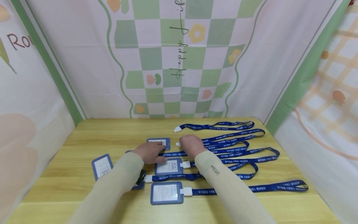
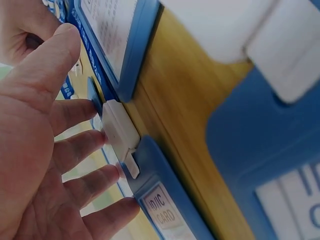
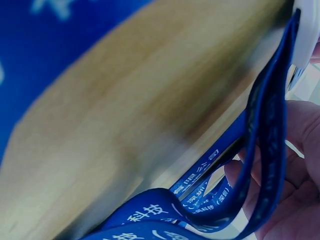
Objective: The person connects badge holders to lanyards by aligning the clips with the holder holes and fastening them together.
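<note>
My left hand reaches over the table with fingers extended, its fingertips at a blue ID card holder at the back. In the left wrist view the spread fingers lie along a clipped card holder and its white clip. My right hand grips a blue lanyard near its white end clip, which pokes out toward the back card holder. Just below the hands, another card holder is joined to a lanyard by a white clip. The left hand and forearm partly cover other holders.
A loose card holder lies tilted at the left. At the front, a card holder has a lanyard stretching right. A separate lanyard lies at the back. Several looped lanyards spread across the right side. A patterned curtain hangs behind.
</note>
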A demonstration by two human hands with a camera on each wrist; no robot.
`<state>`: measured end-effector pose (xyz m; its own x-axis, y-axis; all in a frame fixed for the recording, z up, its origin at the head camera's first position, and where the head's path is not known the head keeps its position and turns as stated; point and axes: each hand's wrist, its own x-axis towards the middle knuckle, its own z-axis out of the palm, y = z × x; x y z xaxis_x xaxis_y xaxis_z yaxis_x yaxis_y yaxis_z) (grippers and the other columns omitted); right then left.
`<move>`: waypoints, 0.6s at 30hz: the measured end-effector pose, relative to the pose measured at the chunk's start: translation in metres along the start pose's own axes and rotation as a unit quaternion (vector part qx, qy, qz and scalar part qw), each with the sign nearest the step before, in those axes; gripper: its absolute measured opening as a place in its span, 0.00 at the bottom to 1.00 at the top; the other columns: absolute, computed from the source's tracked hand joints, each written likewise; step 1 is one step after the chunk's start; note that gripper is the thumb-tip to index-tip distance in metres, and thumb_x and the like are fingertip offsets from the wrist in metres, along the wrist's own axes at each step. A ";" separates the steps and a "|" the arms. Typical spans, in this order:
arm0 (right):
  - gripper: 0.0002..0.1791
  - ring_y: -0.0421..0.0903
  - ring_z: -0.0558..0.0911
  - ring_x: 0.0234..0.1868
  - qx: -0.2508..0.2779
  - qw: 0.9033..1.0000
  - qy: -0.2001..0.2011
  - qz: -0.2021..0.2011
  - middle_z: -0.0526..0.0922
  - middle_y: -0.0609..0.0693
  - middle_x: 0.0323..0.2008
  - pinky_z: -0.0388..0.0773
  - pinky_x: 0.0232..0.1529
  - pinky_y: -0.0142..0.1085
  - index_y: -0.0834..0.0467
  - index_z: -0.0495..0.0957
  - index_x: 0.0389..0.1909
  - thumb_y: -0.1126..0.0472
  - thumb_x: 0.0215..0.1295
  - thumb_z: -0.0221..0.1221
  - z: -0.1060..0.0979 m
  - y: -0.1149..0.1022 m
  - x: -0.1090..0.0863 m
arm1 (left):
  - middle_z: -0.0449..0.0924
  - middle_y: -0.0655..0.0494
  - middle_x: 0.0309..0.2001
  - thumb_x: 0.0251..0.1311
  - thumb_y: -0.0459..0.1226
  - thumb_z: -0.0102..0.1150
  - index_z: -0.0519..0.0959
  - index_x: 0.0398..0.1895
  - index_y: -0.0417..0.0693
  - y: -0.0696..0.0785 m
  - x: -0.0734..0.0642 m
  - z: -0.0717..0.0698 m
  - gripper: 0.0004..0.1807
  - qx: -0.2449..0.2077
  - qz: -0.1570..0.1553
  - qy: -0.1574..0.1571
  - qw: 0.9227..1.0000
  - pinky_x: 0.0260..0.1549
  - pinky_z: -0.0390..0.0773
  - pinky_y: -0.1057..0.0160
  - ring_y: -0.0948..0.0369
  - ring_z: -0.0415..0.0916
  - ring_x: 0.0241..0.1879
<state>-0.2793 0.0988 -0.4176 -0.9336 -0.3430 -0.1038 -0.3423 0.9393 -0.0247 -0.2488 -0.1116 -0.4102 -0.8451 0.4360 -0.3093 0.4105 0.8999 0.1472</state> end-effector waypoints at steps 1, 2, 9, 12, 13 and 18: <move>0.06 0.44 0.86 0.43 0.000 1.000 0.000 0.000 0.88 0.45 0.40 0.87 0.51 0.42 0.48 0.86 0.45 0.58 0.69 0.67 0.000 0.000 0.000 | 0.65 0.52 0.79 0.69 0.65 0.56 0.68 0.78 0.59 0.000 0.000 0.000 0.39 -0.001 0.000 -0.001 1.000 0.76 0.66 0.43 0.48 0.64 0.77; 0.06 0.44 0.86 0.43 0.001 1.000 0.000 0.000 0.88 0.45 0.40 0.87 0.51 0.42 0.48 0.86 0.45 0.58 0.69 0.67 0.000 0.000 0.000 | 0.65 0.52 0.79 0.69 0.65 0.56 0.68 0.78 0.59 0.001 0.001 0.000 0.39 -0.003 -0.001 -0.002 1.000 0.76 0.66 0.43 0.48 0.64 0.77; 0.07 0.44 0.86 0.43 0.010 1.000 -0.004 0.004 0.88 0.45 0.40 0.87 0.50 0.41 0.48 0.86 0.45 0.58 0.68 0.69 0.001 0.001 0.001 | 0.64 0.52 0.79 0.69 0.65 0.56 0.68 0.78 0.59 0.005 0.001 0.000 0.40 0.006 0.000 -0.001 1.000 0.76 0.66 0.44 0.49 0.64 0.77; 0.07 0.44 0.86 0.43 0.010 1.000 -0.003 0.004 0.88 0.45 0.40 0.87 0.51 0.41 0.49 0.86 0.45 0.58 0.68 0.68 0.002 0.001 0.001 | 0.65 0.52 0.79 0.69 0.65 0.56 0.68 0.78 0.59 0.008 -0.001 -0.001 0.40 0.007 0.001 -0.002 1.000 0.76 0.67 0.44 0.49 0.64 0.77; 0.07 0.44 0.86 0.43 0.009 1.000 -0.003 0.004 0.88 0.45 0.41 0.87 0.51 0.41 0.49 0.86 0.46 0.58 0.69 0.68 0.002 0.001 0.001 | 0.65 0.52 0.79 0.69 0.65 0.56 0.68 0.78 0.59 0.008 -0.001 -0.001 0.40 0.007 0.002 -0.002 1.000 0.76 0.67 0.44 0.49 0.64 0.77; 0.07 0.44 0.86 0.44 0.008 1.000 -0.001 0.002 0.88 0.45 0.41 0.86 0.52 0.42 0.48 0.86 0.46 0.58 0.68 0.69 0.002 0.000 0.000 | 0.65 0.52 0.79 0.69 0.66 0.56 0.67 0.78 0.60 0.011 0.000 0.000 0.40 0.009 0.004 -0.002 1.000 0.76 0.66 0.44 0.49 0.64 0.77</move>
<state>-0.2793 0.0984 -0.4193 -0.9349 -0.3390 -0.1055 -0.3366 0.9408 -0.0399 -0.2442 -0.1022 -0.4081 -0.8399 0.4435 -0.3128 0.4234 0.8960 0.1338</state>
